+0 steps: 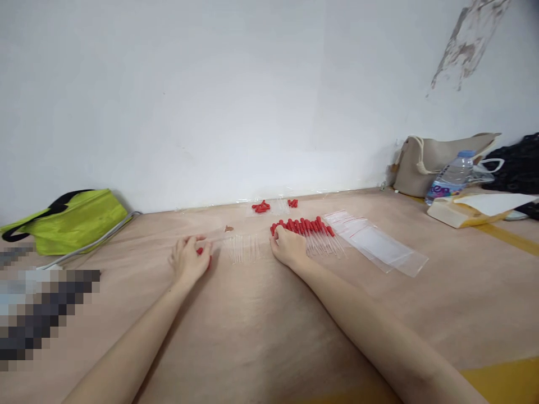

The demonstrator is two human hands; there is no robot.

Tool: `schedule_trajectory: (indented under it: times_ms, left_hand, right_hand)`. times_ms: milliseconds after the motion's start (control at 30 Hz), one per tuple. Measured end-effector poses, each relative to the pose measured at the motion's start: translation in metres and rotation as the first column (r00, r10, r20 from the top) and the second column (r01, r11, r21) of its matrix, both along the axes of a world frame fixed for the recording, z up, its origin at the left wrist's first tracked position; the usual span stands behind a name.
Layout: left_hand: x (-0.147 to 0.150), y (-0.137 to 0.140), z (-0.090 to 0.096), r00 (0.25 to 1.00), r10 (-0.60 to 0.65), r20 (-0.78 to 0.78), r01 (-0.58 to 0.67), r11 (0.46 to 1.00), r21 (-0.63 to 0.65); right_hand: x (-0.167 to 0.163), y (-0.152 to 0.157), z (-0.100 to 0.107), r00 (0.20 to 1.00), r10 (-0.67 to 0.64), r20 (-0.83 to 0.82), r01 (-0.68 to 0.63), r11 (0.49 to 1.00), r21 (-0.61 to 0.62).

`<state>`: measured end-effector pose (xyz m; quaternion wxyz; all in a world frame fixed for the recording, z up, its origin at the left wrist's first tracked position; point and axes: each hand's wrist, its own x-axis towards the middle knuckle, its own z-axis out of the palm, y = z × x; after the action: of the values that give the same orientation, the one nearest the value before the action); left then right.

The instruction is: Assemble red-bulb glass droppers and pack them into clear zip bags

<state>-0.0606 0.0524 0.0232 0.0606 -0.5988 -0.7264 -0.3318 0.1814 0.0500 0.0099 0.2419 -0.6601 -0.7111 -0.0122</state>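
Observation:
My left hand is low over the table, its fingers curled around red rubber bulbs; the palm hides most of them. My right hand is at the left end of a row of droppers with red bulbs and clear thin tubes. Its fingers are pinched together at the bulb end of one dropper, whose tube is hidden behind the hand. Between my hands, several bare clear tubes lie side by side, pointing toward me.
Small red pieces lie near the wall, beside clear tubes. Clear zip bags overlap right of the droppers. Farther right are a water bottle, a beige bag and a yellow-white packet. A lime-green pouch and grey cable are left.

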Motion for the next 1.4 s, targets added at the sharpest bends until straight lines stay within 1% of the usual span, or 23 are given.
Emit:
schedule_trajectory:
  times_ms: [33,67,167,300,433,567,700,800,900,1000,1067,1167,1267,1333,1400]
  left_hand:
    - [-0.009,0.005,-0.002,0.999,0.022,0.044,-0.020,0.998,-0.054]
    - [-0.016,0.009,-0.005,0.996,0.007,0.088,0.002,0.995,-0.104]
    - [-0.019,0.014,-0.016,0.986,-0.098,0.136,0.119,0.980,-0.159]
    - [-0.001,0.019,-0.025,0.967,-0.214,0.135,0.235,0.959,-0.162]
    - [0.017,0.027,-0.025,0.944,-0.301,0.132,0.322,0.929,-0.182]
    - [0.033,0.034,-0.025,0.918,-0.368,0.149,0.391,0.904,-0.173]
    - [0.054,0.034,-0.026,0.882,-0.430,0.192,0.458,0.879,-0.134]
    - [0.069,0.031,-0.027,0.847,-0.474,0.240,0.504,0.860,-0.081]
    - [0.075,0.031,-0.028,0.825,-0.479,0.300,0.501,0.865,0.003]
    - [0.072,0.030,-0.029,0.816,-0.439,0.376,0.436,0.894,0.099]
    - [0.066,0.028,-0.031,0.794,-0.435,0.424,0.413,0.899,0.149]
    - [0.058,0.020,-0.035,0.742,-0.462,0.485,0.419,0.885,0.202]
    - [0.055,0.011,-0.039,0.699,-0.490,0.521,0.435,0.870,0.233]
    - [0.055,0.006,-0.039,0.684,-0.517,0.515,0.458,0.853,0.249]
    - [0.054,0.001,-0.037,0.691,-0.554,0.464,0.496,0.830,0.254]
  right_hand:
    - [-0.002,-0.002,0.000,1.000,0.015,0.011,-0.015,1.000,-0.006]
    - [-0.004,-0.003,0.000,0.999,0.034,0.026,-0.034,0.999,-0.017]
    - [-0.013,-0.007,-0.001,0.994,0.088,0.059,-0.085,0.995,-0.055]
    - [-0.017,-0.007,-0.004,0.994,0.094,0.059,-0.090,0.993,-0.073]
    - [-0.013,-0.004,-0.006,0.996,0.074,0.056,-0.069,0.994,-0.091]
    - [-0.010,-0.004,-0.007,0.995,0.082,0.061,-0.076,0.992,-0.100]
    - [-0.003,-0.008,-0.009,0.992,0.101,0.072,-0.093,0.990,-0.106]
    - [0.003,-0.010,-0.011,0.991,0.113,0.075,-0.106,0.990,-0.094]
    - [0.006,-0.012,-0.013,0.994,0.094,0.061,-0.087,0.990,-0.106]
    - [0.003,-0.011,-0.011,0.998,0.058,0.017,-0.056,0.991,-0.124]
    - [0.000,-0.008,-0.007,1.000,0.012,-0.008,-0.013,0.989,-0.145]
    - [-0.007,-0.001,0.000,0.999,-0.055,-0.002,0.053,0.980,-0.193]
    - [-0.015,0.008,0.005,0.998,-0.067,0.021,0.070,0.973,-0.219]
    - [-0.021,0.012,0.007,0.998,-0.060,0.032,0.066,0.971,-0.231]
    - [-0.026,0.014,0.008,0.998,-0.050,0.043,0.059,0.968,-0.244]
